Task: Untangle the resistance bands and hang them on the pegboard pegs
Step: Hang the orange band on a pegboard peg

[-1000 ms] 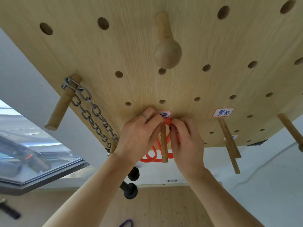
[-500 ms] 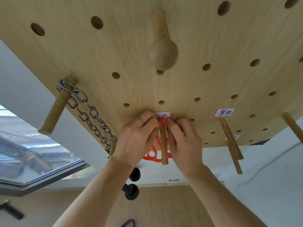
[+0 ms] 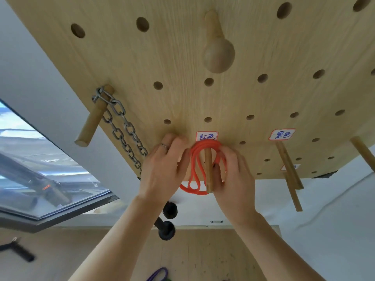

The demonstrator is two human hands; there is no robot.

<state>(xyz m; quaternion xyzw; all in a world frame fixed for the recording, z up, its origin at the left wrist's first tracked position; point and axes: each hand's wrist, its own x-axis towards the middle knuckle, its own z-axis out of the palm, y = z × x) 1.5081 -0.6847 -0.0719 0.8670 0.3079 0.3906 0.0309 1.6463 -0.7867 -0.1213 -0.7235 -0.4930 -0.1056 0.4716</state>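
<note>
Both hands have drawn apart from the peg top since half a second ago, uncovering the red band where it loops over the peg under its label.

Nearest, a purple band (image 3: 159,273) lies on the floor, not yet hung. Above it the left hand (image 3: 164,169) rests left of the peg, fingers loosely curled beside the band; whether they pinch it I cannot tell. The right hand (image 3: 233,175) sits to the right, fingers curled round the band's right strands. Between them the red band (image 3: 194,159) hangs in several coils on the peg (image 3: 208,171), its bottom loops dropping below the pegboard (image 3: 182,57) edge.

Farther left a chain (image 3: 121,126) hangs from another peg; dumbbells (image 3: 167,222) hang below the board.

Hanging the red band looks nearly finished. Next likely calls for letting go, checking the coils sit well back, then reaching down for the purple band.
</note>
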